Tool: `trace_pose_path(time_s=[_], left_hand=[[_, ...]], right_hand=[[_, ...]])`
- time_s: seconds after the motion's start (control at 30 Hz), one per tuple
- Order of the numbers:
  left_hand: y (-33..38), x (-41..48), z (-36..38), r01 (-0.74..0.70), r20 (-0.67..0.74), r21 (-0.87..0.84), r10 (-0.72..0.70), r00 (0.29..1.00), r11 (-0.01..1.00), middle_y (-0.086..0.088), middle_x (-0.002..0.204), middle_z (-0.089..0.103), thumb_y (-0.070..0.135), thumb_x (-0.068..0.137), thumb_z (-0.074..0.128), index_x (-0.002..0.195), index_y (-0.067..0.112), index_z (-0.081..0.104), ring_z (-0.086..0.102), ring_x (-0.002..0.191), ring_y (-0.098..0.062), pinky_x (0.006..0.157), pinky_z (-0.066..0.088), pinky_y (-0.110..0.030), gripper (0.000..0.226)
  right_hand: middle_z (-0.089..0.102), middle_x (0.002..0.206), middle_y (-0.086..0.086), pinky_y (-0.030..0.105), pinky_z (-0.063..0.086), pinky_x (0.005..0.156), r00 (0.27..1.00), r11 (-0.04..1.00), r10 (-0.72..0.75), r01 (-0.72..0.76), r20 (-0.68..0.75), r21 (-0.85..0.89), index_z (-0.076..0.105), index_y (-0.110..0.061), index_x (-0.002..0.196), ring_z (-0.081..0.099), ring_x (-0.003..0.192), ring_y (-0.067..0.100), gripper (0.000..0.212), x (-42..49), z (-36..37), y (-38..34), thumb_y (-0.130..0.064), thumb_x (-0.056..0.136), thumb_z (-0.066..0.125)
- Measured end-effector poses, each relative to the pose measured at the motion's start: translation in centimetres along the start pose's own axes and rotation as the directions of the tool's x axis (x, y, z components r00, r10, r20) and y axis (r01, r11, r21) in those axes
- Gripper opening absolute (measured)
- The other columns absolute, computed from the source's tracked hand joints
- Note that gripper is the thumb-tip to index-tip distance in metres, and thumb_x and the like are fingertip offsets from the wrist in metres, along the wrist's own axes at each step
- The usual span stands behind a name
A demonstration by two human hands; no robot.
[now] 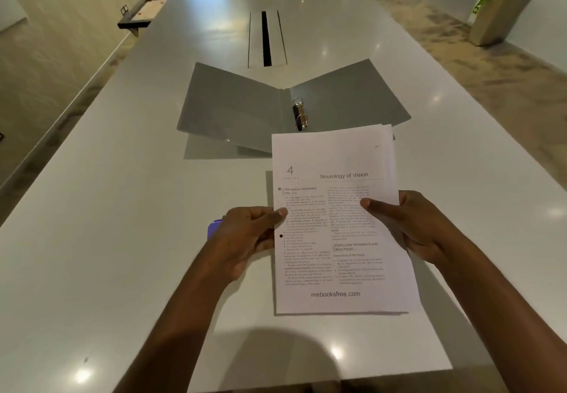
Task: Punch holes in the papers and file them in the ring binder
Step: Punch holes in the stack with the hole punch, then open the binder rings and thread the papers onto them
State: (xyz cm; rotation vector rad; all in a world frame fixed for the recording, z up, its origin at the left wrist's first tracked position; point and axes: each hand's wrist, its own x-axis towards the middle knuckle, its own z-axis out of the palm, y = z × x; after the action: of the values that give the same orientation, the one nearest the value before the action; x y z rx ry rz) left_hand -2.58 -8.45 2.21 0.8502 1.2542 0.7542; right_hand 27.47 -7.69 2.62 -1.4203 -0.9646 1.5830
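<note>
Nearer than the open grey ring binder [291, 107], a stack of printed papers [340, 224] is held above the white table [122, 208]; left hand [245, 236] closed on its left edge, thumb on top; right hand [414, 224] closed on its right edge likewise; two punched holes visible on the left margin; a purple object [214, 228], largely hidden, sits behind the left hand; binder rings [300, 113] lie just beyond the stack's top edge.

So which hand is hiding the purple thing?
The left hand. The purple thing peeks out behind it, while the right hand only grips the papers.
</note>
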Motion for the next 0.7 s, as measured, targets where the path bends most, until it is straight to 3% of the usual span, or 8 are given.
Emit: trace_pose_path(time_s=[0.13,0.37,0.47,0.6,0.7], left_hand=[[0.3,1.0,0.4,-0.025,0.013,-0.002,0.025,1.000,1.000,-0.014,0.113,0.080,0.011,0.096,0.072,0.115,-0.004,0.075,0.078,0.106,-0.031,0.090,0.064,-0.038,0.024],[0.6,2.4,1.2,-0.158,-0.030,0.056,0.160,0.987,0.986,-0.012,0.108,0.082,0.008,0.095,0.073,0.111,-0.003,0.078,0.080,0.099,-0.029,0.082,0.065,-0.033,0.019],[0.8,3.2,1.8,-0.177,-0.029,0.053,0.179,0.983,0.983,-0.013,0.105,0.082,0.006,0.095,0.072,0.108,-0.005,0.078,0.080,0.097,-0.030,0.077,0.065,-0.029,0.017],[1.4,4.2,3.5,-0.213,0.031,0.068,0.212,0.977,0.975,-0.013,0.103,0.082,0.009,0.095,0.072,0.105,-0.003,0.078,0.080,0.097,-0.031,0.080,0.065,-0.030,0.016],[2.7,5.6,5.0,-0.247,0.101,0.118,0.236,0.967,0.962,-0.013,0.101,0.082,0.026,0.104,0.062,0.108,0.001,0.078,0.080,0.094,-0.027,0.085,0.065,-0.034,0.030]], right_hand=[[0.080,0.114,0.011,0.048,0.060,0.093,0.999,0.999,-0.046,0.046,-0.021,-0.023,0.074,-0.005,0.119,0.078,0.102,0.033,0.027,-0.1,-0.2,-0.5,-0.015,0.095,0.074],[0.080,0.116,0.011,0.038,0.066,0.079,0.997,0.992,-0.075,0.076,-0.016,0.097,0.072,-0.005,0.122,0.078,0.102,0.032,0.029,-0.8,-0.5,-0.3,-0.015,0.095,0.071],[0.078,0.120,0.014,0.045,0.064,0.089,0.997,0.992,-0.056,0.060,-0.046,0.108,0.071,-0.003,0.125,0.077,0.106,0.036,0.031,-0.6,-1.3,0.6,-0.011,0.095,0.071],[0.077,0.121,0.015,0.054,0.056,0.100,0.994,0.994,-0.032,0.042,-0.102,0.106,0.072,-0.001,0.123,0.076,0.108,0.037,0.031,0.1,-3.1,1.0,-0.010,0.094,0.073],[0.077,0.120,0.016,0.052,0.062,0.092,0.993,0.990,-0.012,0.029,-0.121,0.137,0.071,-0.001,0.124,0.076,0.107,0.037,0.031,0.5,-4.9,0.3,-0.009,0.094,0.072]])
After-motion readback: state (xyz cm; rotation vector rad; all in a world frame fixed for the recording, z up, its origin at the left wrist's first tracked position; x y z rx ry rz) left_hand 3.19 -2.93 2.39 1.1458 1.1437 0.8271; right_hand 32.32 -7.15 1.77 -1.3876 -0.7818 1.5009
